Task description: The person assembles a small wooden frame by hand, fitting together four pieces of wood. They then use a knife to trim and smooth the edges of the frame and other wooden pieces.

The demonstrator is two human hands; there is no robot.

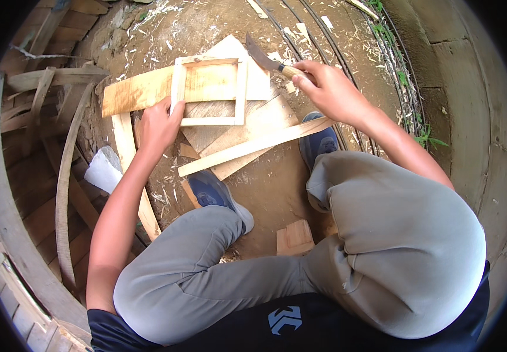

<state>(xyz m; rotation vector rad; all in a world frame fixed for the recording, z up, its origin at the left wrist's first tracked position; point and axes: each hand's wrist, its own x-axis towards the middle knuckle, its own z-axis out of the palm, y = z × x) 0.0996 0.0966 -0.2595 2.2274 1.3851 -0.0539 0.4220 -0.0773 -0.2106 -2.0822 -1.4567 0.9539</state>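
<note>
A small rectangular wooden frame (240,88) of pale strips stands over some boards, and my left hand (160,126) is closed around its near left corner. Through its opening show a yellowish board (136,92) and a browner one beneath. To the right, my right hand (332,91) grips the wooden handle of a curved knife (259,54), its dark hooked blade pointing up and left, apart from the frame. A long pale wooden strip (253,145) lies slantwise below the frame, its right end near my right shoe.
My blue shoes (206,190) rest on the dirt ground on both sides of the boards. A wood block (295,237) sits between my legs. Wooden framing (66,170) stands at left, a plank wall (467,105) at right. Dark rods (324,53) and shavings lie beyond.
</note>
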